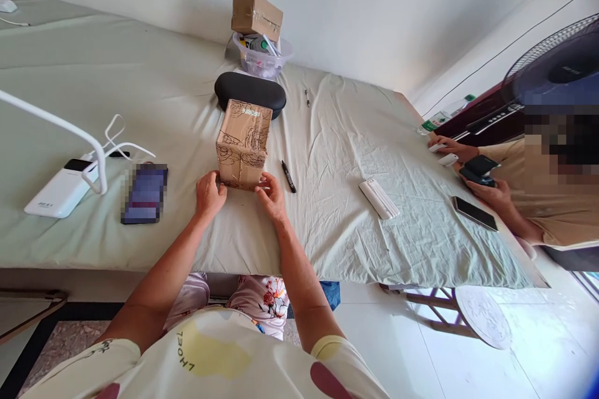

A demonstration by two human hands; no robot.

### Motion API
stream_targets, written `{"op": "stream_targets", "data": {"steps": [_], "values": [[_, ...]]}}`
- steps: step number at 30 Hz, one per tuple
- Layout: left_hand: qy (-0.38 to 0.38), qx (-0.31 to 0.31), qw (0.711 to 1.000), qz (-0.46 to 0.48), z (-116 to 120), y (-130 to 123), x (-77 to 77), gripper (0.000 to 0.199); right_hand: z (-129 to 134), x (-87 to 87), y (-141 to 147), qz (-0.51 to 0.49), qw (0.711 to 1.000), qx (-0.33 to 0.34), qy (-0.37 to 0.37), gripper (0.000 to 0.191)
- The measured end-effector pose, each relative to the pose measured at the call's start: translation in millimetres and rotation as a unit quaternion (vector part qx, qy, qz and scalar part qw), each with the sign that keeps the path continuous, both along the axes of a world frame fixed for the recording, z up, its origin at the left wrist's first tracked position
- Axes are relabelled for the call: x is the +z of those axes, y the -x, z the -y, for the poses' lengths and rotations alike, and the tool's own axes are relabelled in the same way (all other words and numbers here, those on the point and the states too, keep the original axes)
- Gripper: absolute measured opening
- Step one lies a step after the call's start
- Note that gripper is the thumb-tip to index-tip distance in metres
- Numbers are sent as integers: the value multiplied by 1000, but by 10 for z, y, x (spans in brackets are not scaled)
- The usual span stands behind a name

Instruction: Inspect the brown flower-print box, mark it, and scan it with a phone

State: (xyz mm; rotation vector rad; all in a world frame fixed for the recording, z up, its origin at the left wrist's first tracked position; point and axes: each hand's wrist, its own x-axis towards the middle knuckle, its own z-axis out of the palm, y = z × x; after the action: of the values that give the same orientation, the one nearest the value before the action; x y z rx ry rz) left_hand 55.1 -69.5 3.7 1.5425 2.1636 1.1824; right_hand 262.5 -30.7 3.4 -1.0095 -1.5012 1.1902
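Note:
A brown cardboard box with black drawn lines stands on the green-grey tablecloth in front of me. At its lower left corner my left hand grips it, fingers curled and partly hidden. On the opposite lower corner my right hand holds the box between thumb and fingers. A black marker lies just right of my right hand. Directly behind the box is a black hard case, partly covered by it in this view.
Left lie a phone, a white power bank and a white cable. A plastic basket with a carton stands behind. Rightward are a white ribbed object, another phone, a bottle and another person's hands.

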Motion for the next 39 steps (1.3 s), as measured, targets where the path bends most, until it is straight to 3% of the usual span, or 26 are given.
{"op": "stream_targets", "data": {"steps": [7,13,17,19,22,27,34,39], "values": [[-18,19,999,22,-8,60,-28,29,18,30,-5,-3,998,62,10,67],[-138,14,986,88,22,84,-17,40,48,12,15,-6,996,90,-1,72],[-177,11,971,162,36,74,-48,41,32,-7,-7,23,995,91,-22,68],[-200,21,962,184,23,75,-79,36,5,-13,-48,27,996,68,-42,72],[-230,31,951,205,-7,83,-124,33,-47,-5,-132,0,997,-17,-79,84],[-238,24,947,217,-34,85,-151,33,-61,62,-214,-8,979,-128,-156,93],[-261,26,939,221,-37,65,-105,31,-33,29,-190,26,959,-123,-254,92],[-271,24,929,251,-30,50,-76,29,-77,2,-177,1,963,-127,-237,81]]}}
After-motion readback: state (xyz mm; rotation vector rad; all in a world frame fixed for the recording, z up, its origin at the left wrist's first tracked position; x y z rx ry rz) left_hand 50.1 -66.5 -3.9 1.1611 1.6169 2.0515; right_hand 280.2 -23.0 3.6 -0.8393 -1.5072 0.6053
